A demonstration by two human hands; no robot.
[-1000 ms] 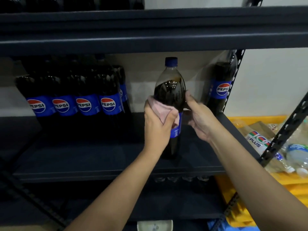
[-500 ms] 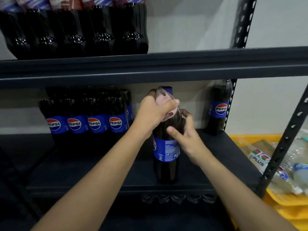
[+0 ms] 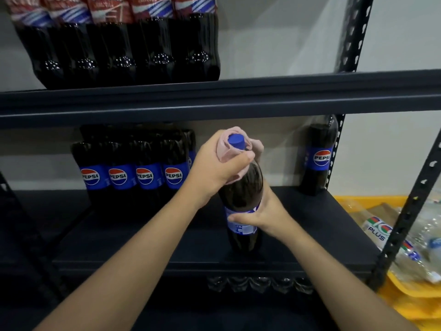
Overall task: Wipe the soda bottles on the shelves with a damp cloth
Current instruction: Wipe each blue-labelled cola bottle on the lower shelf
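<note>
Head view, stock on hand, largest item first:

1. Shelving unit (image 3: pixel 214 101) — dark metal, perforated uprights. Its middle shelf (image 3: pixel 310 223) carries the item being worked.
2. Upper-shelf bottles (image 3: pixel 124 51) — a row of dark cola with red labels, tops out of frame.
3. Pepsi row (image 3: pixel 133 175) — four labels face forward at the left of the middle shelf, more bottles behind. One lone Pepsi bottle (image 3: pixel 321 156) stands at the far right by the upright.
4. Yellow crate (image 3: pixel 405 297) — beside the unit at right, holding clear wrapped goods; contents partly hidden.
5. Soda bottle (image 3: pixel 241 187) — upright near the shelf's front edge, well apart from the row. Handling, as a judgement: full, so heavy for one hand; smooth plastic likely slick once damp; the walls should give a little under squeeze. The labelled waist looks the surest hold, since a push at the neck could tip it.
6. Right hand (image 3: pixel 265 216) — fingers and thumb wrapped round the label band, steadying the bottle.
7. Left hand (image 3: pixel 219 168) — clenched around the cloth at the bottle's neck.
8. Cloth (image 3: pixel 229 154) — pink, soft, bunched about the neck just under the cap.
9. Blue cap (image 3: pixel 236 140) — exposed above the cloth.
</note>
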